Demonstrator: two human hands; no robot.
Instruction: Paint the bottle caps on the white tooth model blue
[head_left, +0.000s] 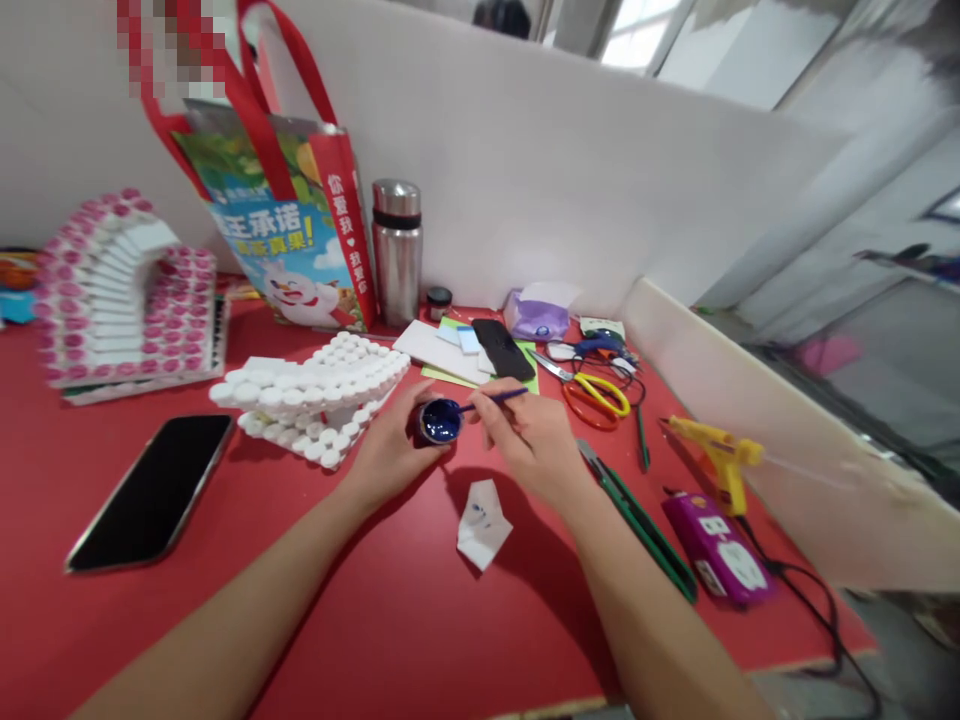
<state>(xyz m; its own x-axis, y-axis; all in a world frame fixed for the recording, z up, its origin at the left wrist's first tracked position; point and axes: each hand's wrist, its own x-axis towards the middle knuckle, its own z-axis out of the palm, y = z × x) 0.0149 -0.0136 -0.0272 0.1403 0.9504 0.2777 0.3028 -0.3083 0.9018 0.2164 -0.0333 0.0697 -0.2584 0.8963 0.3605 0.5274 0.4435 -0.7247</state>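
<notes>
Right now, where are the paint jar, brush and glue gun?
Paint jar point(441, 442): head view, on the lower rim.
Brush point(511, 394): head view, on the handle.
Glue gun point(720, 453): head view, on the yellow body.

Looking like craft workshop: paint jar point(440, 423), brush point(513, 394) being held; yellow glue gun point(716, 452), green utility knife point(649, 535), scissors point(568, 376) lying right; white partition point(517, 150) screening red tabletop point(367, 630).

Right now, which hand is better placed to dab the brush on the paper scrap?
Probably the right hand: it holds the brush and is nearer the scrap; the left hand holds the jar.
</notes>
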